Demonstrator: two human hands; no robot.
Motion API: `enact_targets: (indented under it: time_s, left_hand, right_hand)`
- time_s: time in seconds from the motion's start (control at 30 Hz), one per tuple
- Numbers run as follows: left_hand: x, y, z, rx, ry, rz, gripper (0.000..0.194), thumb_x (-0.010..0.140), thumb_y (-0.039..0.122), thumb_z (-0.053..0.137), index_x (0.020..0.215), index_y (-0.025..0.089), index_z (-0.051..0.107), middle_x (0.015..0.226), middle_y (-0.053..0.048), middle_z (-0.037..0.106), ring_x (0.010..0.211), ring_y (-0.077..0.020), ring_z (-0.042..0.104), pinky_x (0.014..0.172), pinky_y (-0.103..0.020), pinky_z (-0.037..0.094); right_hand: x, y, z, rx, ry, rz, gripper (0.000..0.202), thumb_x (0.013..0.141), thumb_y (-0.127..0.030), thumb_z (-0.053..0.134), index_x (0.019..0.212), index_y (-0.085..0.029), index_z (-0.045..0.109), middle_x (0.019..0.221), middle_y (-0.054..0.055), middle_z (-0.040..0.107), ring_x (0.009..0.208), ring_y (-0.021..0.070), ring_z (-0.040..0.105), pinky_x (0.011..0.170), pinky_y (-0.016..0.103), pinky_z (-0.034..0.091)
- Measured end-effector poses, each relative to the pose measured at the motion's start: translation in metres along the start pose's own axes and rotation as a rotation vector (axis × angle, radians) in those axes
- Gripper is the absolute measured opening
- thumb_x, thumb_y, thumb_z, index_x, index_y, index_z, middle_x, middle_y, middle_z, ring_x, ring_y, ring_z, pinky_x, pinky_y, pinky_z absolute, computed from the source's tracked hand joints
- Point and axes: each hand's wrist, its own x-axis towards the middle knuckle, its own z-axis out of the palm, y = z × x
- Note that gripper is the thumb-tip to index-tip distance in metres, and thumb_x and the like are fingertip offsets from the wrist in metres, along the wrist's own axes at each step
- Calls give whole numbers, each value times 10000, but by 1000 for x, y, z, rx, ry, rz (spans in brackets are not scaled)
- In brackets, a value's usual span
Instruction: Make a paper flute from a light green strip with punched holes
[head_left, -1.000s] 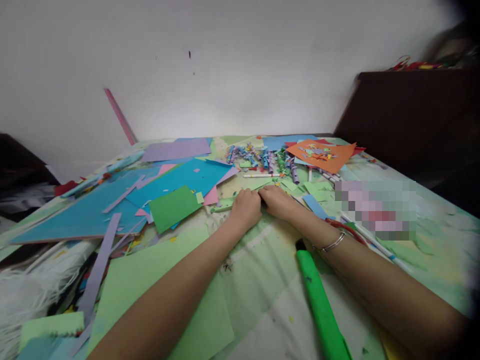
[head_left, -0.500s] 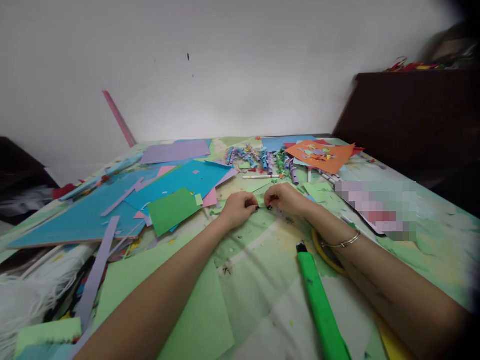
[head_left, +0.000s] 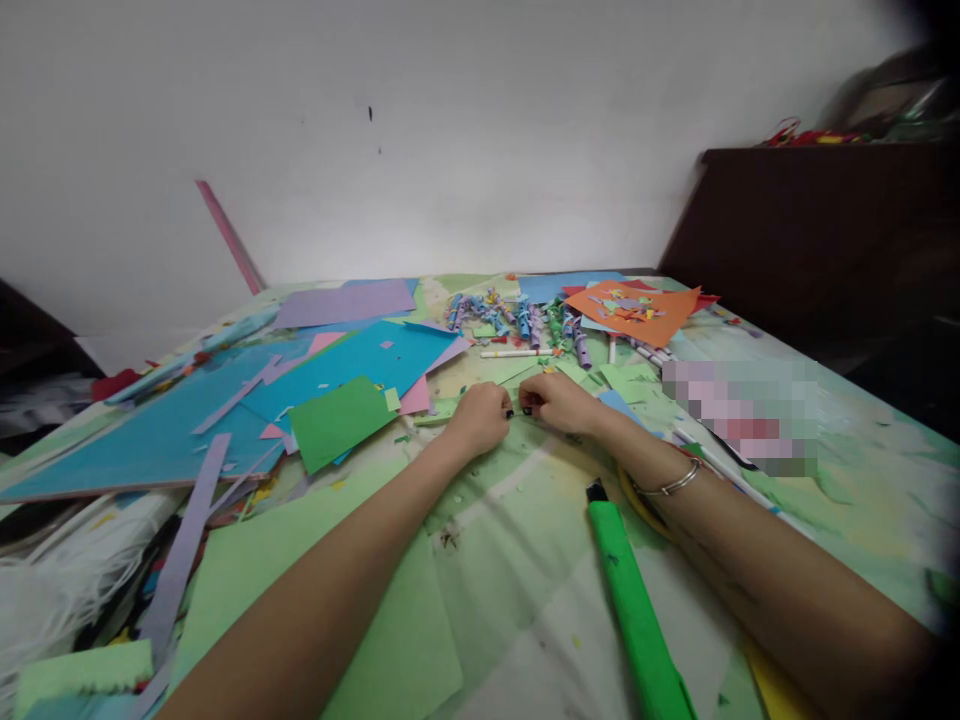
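My left hand [head_left: 480, 417] is closed in a pinch near the middle of the table. A light green paper strip [head_left: 436, 412] sticks out on its far left side. Close by, the fingers of my right hand [head_left: 556, 402] are also pinched, facing the left fingertips with a narrow gap between. Pale green paper shows in that gap, though the fingers hide most of it and it blends with the tablecloth. Nearer to me, a green utility knife [head_left: 637, 600] lies between my forearms, and a yellow ring [head_left: 637, 500] is partly under my right forearm.
Rolled paper tubes [head_left: 529, 320] stand at the back, beside orange paper [head_left: 637, 310] bearing scraps. Blue sheets [head_left: 360, 365] and a green card [head_left: 341, 420] lie left. A light green sheet [head_left: 405, 600] is under my left forearm. A blurred-out object [head_left: 739, 415] lies right.
My hands have come slightly closer together. The light green strip beside my left hand now shows longer and straighter. The whole view has shifted a little.
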Motion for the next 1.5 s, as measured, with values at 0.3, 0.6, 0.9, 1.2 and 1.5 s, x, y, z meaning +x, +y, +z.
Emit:
enact_targets:
  time_s: [0.3,0.6,0.9,1.2,1.5]
  left_hand:
    - [-6,-11,-15,-26,-10,58,126,773,117,536,776,168,652,802,-38,673,796,-171,594,729,-264,426]
    - [2,-24,-12,92,-62,-28,172,777,80,498,787,138,659,831,-107,681,832,-218,610,705,-283,414]
    - [2,-24,-21,20,-57,-18,94,787,149,560,803,151,653,817,-63,681,774,-171,602,663,-245,408]
    - [2,-35,-23,36,-58,134,70,780,161,575,777,163,645,799,-40,643,771,-167,568,715,-262,400]
    - [4,-34,-9,117,-81,147,168,813,80,450,828,136,607,896,-120,618,886,-228,576,799,-313,421]
  right_hand:
    - [2,-13,7,-117,32,28,230,691,-48,492,813,-152,658,791,72,673,728,172,563,611,245,302]
    - [1,-17,9,-187,38,-3,202,722,-78,522,885,-153,618,896,83,651,816,183,560,630,243,304]
    - [13,-20,13,-224,10,6,183,737,-44,496,827,-147,618,860,87,656,815,180,571,646,244,314]
    - [9,-20,9,-249,1,-10,171,752,-83,513,882,-154,599,906,93,643,842,195,573,641,258,313]
    - [13,-30,12,-285,-13,-7,162,817,-95,468,915,-131,592,959,121,633,919,215,582,668,263,341]
